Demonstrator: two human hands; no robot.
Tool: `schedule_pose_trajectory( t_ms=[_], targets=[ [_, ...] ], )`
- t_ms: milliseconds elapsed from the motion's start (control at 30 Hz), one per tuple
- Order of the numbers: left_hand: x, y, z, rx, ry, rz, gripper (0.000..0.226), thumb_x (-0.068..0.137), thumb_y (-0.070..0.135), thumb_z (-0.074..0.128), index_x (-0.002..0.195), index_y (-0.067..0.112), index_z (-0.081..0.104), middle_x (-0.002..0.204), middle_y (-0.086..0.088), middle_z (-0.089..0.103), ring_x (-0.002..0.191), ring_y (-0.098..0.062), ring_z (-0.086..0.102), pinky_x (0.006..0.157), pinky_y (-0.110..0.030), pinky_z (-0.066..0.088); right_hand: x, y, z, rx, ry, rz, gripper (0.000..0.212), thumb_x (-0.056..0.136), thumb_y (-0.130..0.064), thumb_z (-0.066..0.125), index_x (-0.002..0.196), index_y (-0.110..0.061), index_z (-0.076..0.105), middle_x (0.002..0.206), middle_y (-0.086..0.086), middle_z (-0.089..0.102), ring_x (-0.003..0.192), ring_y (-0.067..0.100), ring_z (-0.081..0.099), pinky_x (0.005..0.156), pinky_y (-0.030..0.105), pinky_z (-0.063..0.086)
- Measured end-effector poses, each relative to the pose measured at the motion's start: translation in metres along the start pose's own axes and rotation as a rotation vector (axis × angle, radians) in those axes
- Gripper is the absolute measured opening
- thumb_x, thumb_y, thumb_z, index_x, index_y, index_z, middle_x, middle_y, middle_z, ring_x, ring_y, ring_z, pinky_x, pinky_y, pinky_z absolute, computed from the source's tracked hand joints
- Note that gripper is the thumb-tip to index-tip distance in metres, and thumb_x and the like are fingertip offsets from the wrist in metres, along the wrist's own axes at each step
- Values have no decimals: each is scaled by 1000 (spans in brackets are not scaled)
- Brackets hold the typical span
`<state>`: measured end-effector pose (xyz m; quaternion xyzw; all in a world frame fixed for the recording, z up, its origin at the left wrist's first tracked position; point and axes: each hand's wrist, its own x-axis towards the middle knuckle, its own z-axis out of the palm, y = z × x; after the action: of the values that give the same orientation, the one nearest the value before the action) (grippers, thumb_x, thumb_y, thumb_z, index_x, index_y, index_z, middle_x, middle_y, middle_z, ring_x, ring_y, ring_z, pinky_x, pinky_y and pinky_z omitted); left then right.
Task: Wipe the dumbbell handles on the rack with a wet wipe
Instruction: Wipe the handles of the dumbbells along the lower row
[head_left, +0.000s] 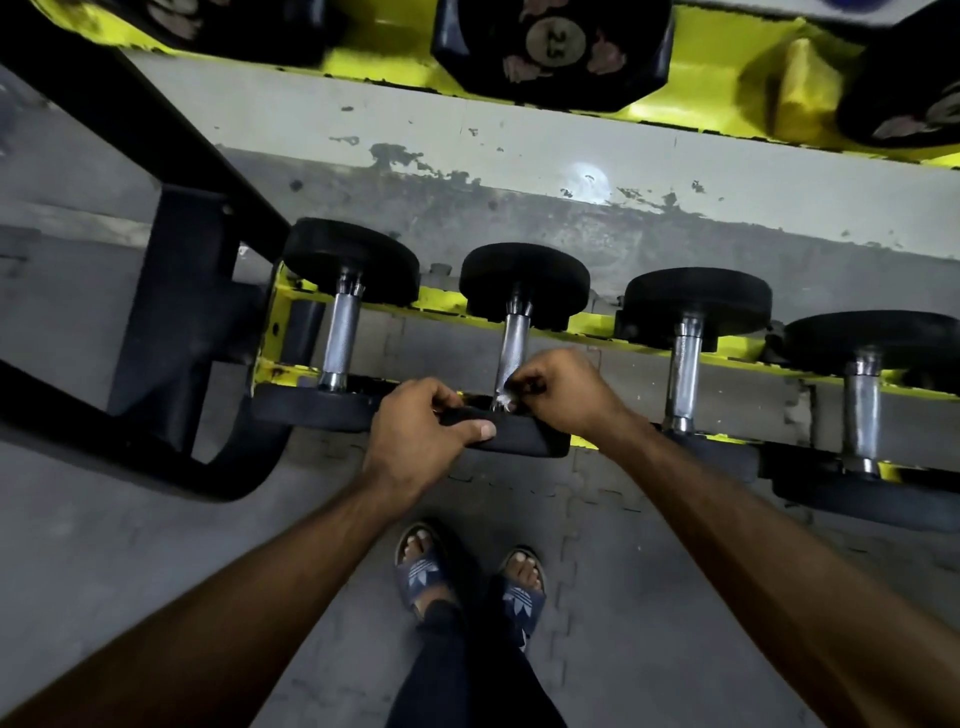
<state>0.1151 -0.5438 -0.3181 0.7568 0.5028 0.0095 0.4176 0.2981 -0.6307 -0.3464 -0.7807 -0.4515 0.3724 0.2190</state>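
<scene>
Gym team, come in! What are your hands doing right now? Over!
Left hand gripping second dumbbell's near head. Right hand pinching wipe at handle base. Nothing blocking.

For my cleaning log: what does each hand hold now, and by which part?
Left hand holds the second dumbbell from the left by its near rubber head. Right hand pinches a pale scrap, probably the wet wipe, against its handle.

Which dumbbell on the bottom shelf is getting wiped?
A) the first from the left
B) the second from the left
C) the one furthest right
B: the right hand holds the wipe on the handle of the second dumbbell, and the left hand grips its near head.
</scene>
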Motion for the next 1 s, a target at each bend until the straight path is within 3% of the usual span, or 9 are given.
schedule_pose_trajectory(
  t_ms=[133,300,400,500,700,833,900,1000],
  targets=[
    [-1,0,-2,-6,5,17,37,60,47,91,79,26,67,82,14,67,78,-3,63,73,-36,58,15,-17,-9,-415,-121,-179,21,78,-7,67,95,-16,76,97,5,71,90,27,65,74,34,55],
    [3,-2,-5,-11,-24,34,31,59,40,92,69,24,68,75,14,68,74,-1,64,72,-34,57,26,-48,-5,-592,-244,-224,16,89,-13,60,100,-13,72,101,8,67,93,28,64,76,30,49],
    [7,-4,-5,-3,-72,17,29,60,39,92,68,22,70,71,13,69,72,-2,65,72,-37,58,35,-67,-2,-639,-354,-174,19,95,-19,57,106,-11,71,107,12,66,98,30,65,80,34,50],
    [10,-3,-5,12,-99,16,29,60,38,92,67,22,69,70,12,69,72,-5,66,72,-39,59,37,-77,-8,-663,-475,-112,13,95,-20,60,101,-11,67,105,10,65,87,24,60,73,31,46],
    [10,0,-6,43,-110,16,29,61,38,92,73,21,72,75,13,69,76,-5,66,76,-37,58,31,-75,-13,-749,-397,-203,22,95,-22,57,109,-14,71,109,13,64,97,30,63,79,36,51],
    [9,2,-7,63,-123,11,28,63,37,92,74,22,71,75,12,70,76,-6,66,75,-39,59,45,-80,2,-912,-516,-186,26,94,-28,61,118,-22,67,119,10,59,105,30,57,86,37,46],
    [9,4,-8,73,-128,5,27,64,37,91,73,22,71,75,11,70,75,-7,66,75,-40,59,50,-80,3,-896,-550,-163,24,91,-25,65,114,-21,68,115,9,59,99,29,56,84,38,47],
    [10,6,-9,82,-134,9,28,64,37,91,73,21,70,75,10,69,75,-8,66,74,-40,59,44,-74,-6,-787,-466,-205,20,90,-25,65,108,-18,69,101,7,59,96,29,62,77,34,49]
  ],
)
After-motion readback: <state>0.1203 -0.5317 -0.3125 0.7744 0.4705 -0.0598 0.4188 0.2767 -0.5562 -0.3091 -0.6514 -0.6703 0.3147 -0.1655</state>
